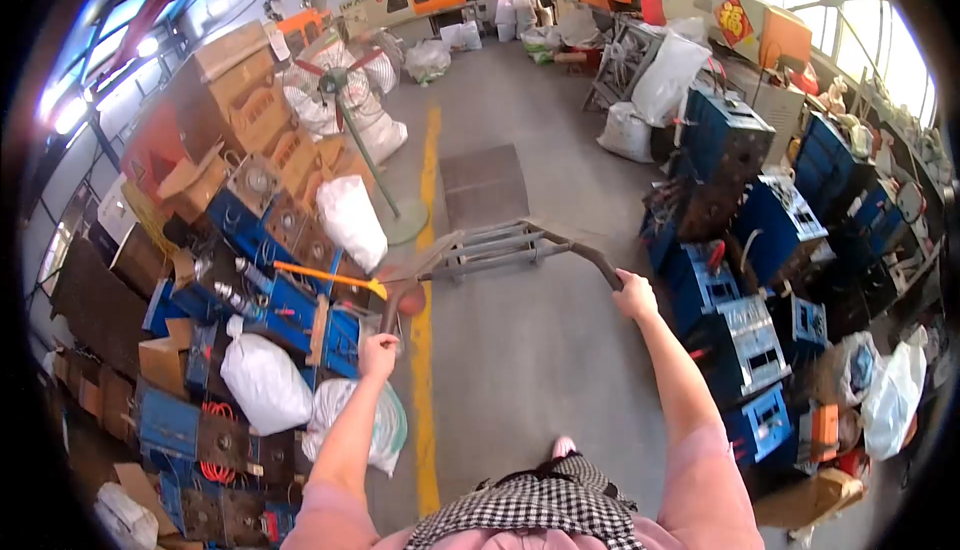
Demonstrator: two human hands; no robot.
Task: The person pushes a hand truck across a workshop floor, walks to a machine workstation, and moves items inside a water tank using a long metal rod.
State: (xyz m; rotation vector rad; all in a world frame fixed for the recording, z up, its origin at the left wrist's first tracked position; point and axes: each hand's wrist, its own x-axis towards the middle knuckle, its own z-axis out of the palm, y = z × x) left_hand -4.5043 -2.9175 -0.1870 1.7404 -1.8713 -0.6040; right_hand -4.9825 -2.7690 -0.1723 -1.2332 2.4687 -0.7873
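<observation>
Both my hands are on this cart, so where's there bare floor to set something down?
Bare grey floor lies between the yellow line and the packed blue blocks on the right, nearer than the cart frame. More lies beyond the brown panel. It's crowded left of the line, with white sacks, cardboard boxes and a fan.

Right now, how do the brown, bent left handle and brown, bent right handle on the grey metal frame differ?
In view, the bent brown left handle drops almost straight down at its near end; the bent brown right handle slants rightward. The left handle overlaps the yellow painted line there, while the right handle shows against grey floor. Both are held: one in the left grip, one in the right grip.
</observation>
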